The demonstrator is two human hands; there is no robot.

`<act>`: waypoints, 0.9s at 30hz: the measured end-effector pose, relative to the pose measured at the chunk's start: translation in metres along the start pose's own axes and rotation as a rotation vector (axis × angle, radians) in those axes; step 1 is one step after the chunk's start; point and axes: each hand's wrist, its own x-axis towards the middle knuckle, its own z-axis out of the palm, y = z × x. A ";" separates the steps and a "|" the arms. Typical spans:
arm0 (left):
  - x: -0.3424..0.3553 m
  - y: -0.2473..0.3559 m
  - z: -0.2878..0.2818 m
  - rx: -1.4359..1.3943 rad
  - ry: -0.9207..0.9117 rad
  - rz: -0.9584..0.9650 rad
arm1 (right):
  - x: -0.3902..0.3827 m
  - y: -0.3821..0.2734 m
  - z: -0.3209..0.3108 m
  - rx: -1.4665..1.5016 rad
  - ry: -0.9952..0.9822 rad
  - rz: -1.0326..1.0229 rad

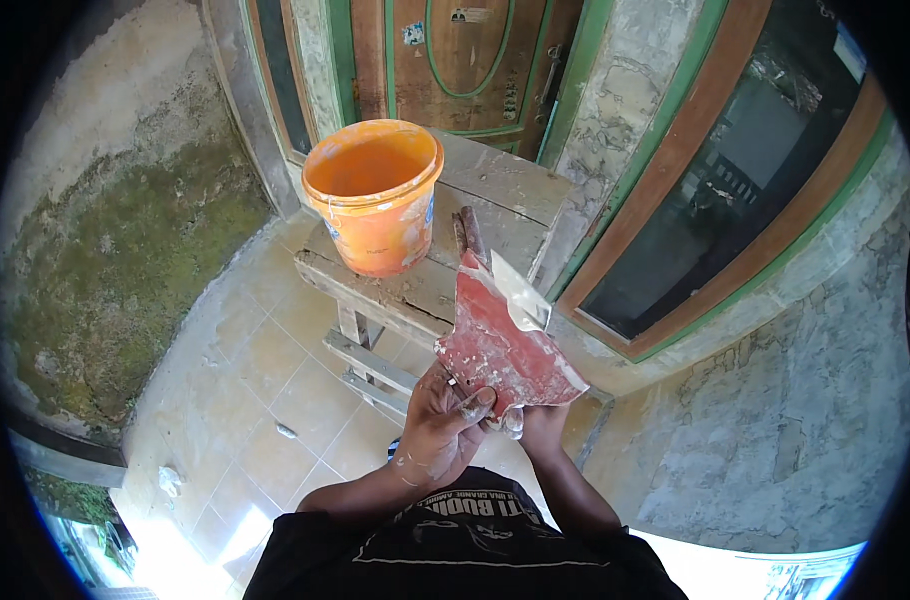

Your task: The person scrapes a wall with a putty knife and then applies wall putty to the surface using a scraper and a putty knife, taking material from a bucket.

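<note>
Both hands clamped on red trowel, in front of the orange bucket.
My left hand [440,425] and right hand [535,420] grip the red trowel [500,335] below the bucket [375,195] on the counter [495,190]; a tilted blade could shed plaster onto the floor.

small pale stickers [471,15] on door [475,70]
</note>
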 end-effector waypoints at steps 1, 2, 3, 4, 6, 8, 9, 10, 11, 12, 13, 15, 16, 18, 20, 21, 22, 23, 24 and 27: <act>-0.001 -0.001 -0.003 -0.022 -0.016 -0.017 | -0.001 -0.001 0.000 0.025 0.042 -0.034; -0.003 0.000 -0.005 -0.043 -0.029 -0.034 | -0.001 -0.003 -0.001 0.026 0.044 -0.034; -0.004 0.001 -0.005 -0.042 -0.029 -0.036 | -0.001 -0.005 -0.003 -0.065 0.035 -0.076; -0.005 0.002 -0.006 -0.038 -0.037 -0.061 | -0.001 -0.007 -0.005 -0.157 0.027 -0.117; -0.004 0.005 -0.005 -0.032 -0.047 -0.097 | -0.007 -0.005 -0.011 -0.205 0.060 -0.179; -0.004 0.012 0.002 -0.072 -0.145 -0.115 | -0.013 -0.003 -0.019 -0.256 0.098 -0.240; -0.004 0.015 0.004 -0.069 -0.147 -0.125 | -0.017 -0.001 -0.026 -0.324 0.098 -0.218; -0.004 0.018 0.005 -0.056 -0.150 -0.121 | -0.020 -0.001 -0.029 -0.391 0.100 -0.195; -0.005 0.019 0.004 -0.046 -0.153 -0.118 | -0.023 -0.004 -0.030 -0.396 0.110 -0.191; -0.002 0.014 -0.003 -0.028 -0.167 -0.069 | -0.025 -0.010 -0.031 -0.344 0.139 -0.119; -0.003 0.013 -0.004 -0.028 -0.169 -0.081 | -0.026 -0.012 -0.032 -0.291 0.169 -0.047; -0.004 0.011 -0.004 -0.022 -0.104 -0.084 | -0.030 -0.010 -0.040 -0.182 0.176 -0.009; -0.003 0.007 -0.007 -0.015 -0.121 -0.104 | -0.032 -0.009 -0.045 -0.066 0.168 0.025; -0.009 0.002 -0.006 -0.033 -0.105 -0.183 | -0.030 -0.017 -0.055 0.195 0.082 0.134; -0.015 -0.007 -0.009 -0.011 -0.079 -0.261 | -0.032 -0.017 -0.055 0.461 0.084 0.332; -0.016 -0.012 -0.006 -0.013 -0.084 -0.271 | -0.038 -0.007 -0.060 0.455 0.094 0.328; -0.017 -0.015 -0.003 -0.003 -0.079 -0.310 | -0.048 0.008 -0.067 0.626 0.124 0.427; -0.018 -0.017 -0.001 0.010 -0.070 -0.343 | -0.049 0.004 -0.066 0.660 0.085 0.485; -0.019 -0.019 0.001 0.048 -0.057 -0.324 | -0.050 0.000 -0.064 0.691 0.046 0.543; -0.022 -0.025 0.007 0.096 0.022 -0.327 | -0.055 -0.005 -0.055 0.683 0.011 0.518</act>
